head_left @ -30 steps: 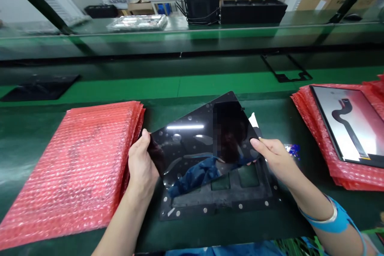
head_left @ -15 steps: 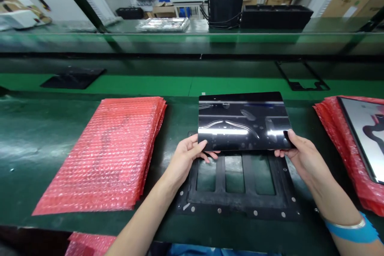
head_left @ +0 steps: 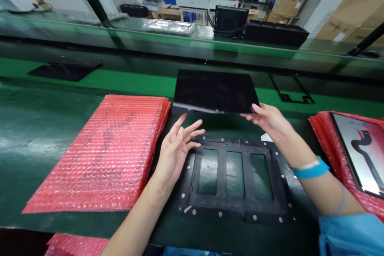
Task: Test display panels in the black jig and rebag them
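A flat black glossy panel [head_left: 214, 90] lies level above the green belt, beyond a black frame jig [head_left: 234, 180] with three windows. My right hand [head_left: 267, 120] grips the panel's near right corner, thumb on top and fingers under it. My left hand [head_left: 177, 146] hovers open, palm up and fingers spread, just below the panel's near left edge and not touching it. It sits between the jig and a stack of red bubble-wrap bags [head_left: 105, 152]. A blue band circles my right wrist.
A second red bubble-wrap stack [head_left: 322, 132] at the right carries a silver panel with a black flex cable [head_left: 360, 148]. Black frame parts [head_left: 292, 88] and a dark sheet [head_left: 64, 70] lie on the green belt. Black trays and a clear tray [head_left: 169, 27] sit on the far shelf.
The panel has moved away from me, from over the jig toward the belt. My left hand has let go of it and opened; my right hand still holds it.
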Available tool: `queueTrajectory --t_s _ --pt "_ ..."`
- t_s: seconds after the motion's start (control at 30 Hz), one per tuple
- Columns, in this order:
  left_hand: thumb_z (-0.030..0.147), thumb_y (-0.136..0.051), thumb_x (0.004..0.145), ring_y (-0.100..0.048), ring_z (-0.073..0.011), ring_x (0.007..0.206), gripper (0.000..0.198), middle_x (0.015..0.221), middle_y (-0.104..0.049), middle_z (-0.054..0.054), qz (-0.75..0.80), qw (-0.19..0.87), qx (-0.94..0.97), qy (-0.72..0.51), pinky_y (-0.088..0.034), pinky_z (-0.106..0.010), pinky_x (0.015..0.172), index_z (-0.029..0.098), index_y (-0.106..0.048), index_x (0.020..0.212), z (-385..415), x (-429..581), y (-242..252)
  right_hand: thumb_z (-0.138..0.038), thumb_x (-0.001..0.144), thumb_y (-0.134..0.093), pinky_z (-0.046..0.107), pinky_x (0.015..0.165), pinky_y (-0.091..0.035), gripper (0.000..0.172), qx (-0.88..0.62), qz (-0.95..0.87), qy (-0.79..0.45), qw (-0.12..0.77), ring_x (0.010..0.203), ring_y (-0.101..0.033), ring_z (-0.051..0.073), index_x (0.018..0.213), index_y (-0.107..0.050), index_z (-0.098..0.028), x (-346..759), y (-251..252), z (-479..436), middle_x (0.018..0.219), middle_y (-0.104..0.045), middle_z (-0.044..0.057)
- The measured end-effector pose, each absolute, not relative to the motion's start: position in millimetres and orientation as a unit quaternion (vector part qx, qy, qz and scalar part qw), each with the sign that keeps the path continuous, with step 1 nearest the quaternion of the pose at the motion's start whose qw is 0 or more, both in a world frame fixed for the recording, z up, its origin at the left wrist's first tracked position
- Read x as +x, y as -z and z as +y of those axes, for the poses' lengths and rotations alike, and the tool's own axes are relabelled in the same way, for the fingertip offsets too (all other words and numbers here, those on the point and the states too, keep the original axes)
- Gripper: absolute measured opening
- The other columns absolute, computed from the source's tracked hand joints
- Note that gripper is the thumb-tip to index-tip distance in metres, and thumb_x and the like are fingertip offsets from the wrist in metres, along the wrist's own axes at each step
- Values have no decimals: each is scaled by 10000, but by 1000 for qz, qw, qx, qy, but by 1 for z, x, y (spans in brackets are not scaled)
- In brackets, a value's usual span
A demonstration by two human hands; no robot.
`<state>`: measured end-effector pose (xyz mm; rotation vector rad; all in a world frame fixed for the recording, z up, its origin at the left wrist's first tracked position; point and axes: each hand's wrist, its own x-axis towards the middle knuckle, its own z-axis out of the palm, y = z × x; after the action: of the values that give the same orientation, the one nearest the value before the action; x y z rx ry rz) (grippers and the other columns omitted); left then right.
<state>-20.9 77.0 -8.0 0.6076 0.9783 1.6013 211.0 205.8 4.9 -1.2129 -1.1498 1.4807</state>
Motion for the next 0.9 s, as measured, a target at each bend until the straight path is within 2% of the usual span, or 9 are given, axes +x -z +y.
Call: queueTrajectory --t_s 0.07,0.13,0.37,0.47,0.53,0.6,0.67,0.8,0.9 --pt "390 -833 733 -738 -221 946 704 1163 -749 -131 410 555 271 -671 -567 -239 639 197 -515 1332 76 -19 9 -340 833 -760 215 532 -484 235 -502 -461 -583 442 715 -689 165 760 -598 -187 183 -4 234 763 -719 76" --pt "376 -818 746 -742 -234 899 765 1109 -761 -152 417 572 282 -648 -558 -256 634 157 -480 1398 75 -16 12 -308 902 -699 214 552 -500 218 -530 -462 -561 437 711 -678 146 774 -580 -178 164 2 259 781 -715 68" --pt "364 -769 783 -713 -211 727 421 892 -783 -154 411 636 287 -587 -506 -273 632 112 -694 1112 69 -11 15 -387 959 -630 371 788 -571 288 -699 -504 -377 340 889 -653 174 1124 -635 -152 201 27 303 1068 -659 60" --pt "376 -762 793 -704 -208 710 373 878 -783 -147 402 652 286 -575 -502 -278 639 125 -716 1064 68 -11 15 -330 947 -632 486 975 -483 275 -774 -513 -232 289 1121 -596 251 1159 -635 -155 235 30 310 1214 -627 107" --pt "386 -749 809 -702 -205 712 355 870 -783 -137 398 656 289 -572 -501 -278 649 135 -724 1059 68 -11 16 -255 938 -605 548 1063 -371 350 -798 -523 -147 261 1284 -485 330 1262 -596 -123 250 32 314 1314 -579 191" --pt "395 -735 826 -701 -200 713 334 859 -784 -125 393 659 293 -571 -498 -275 657 148 -731 1050 68 -11 17 -208 922 -574 574 1083 -303 477 -801 -542 -94 234 1366 -387 389 1372 -513 -64 258 36 319 1377 -523 277" --pt "408 -719 840 -701 -199 722 326 859 -784 -121 390 664 301 -563 -494 -274 662 155 -736 1045 68 -12 18 -198 915 -553 580 1075 -293 544 -797 -562 -65 209 1376 -373 414 1422 -456 -28 261 40 323 1390 -505 318" --pt "459 -694 846 -707 -223 735 368 868 -782 -140 393 685 329 -518 -480 -292 653 147 -736 1037 68 -13 20 -129 879 -538 591 1037 -332 477 -788 -590 -47 168 1295 -485 424 1342 -544 -12 266 42 334 1253 -600 332" --pt "471 -690 844 -706 -229 739 373 876 -782 -140 402 683 355 -495 -471 -304 668 154 -734 1035 68 -13 22 -149 798 -655 611 950 -409 524 -771 -614 -48 163 1170 -578 457 1298 -581 -10 275 32 336 1168 -632 348"
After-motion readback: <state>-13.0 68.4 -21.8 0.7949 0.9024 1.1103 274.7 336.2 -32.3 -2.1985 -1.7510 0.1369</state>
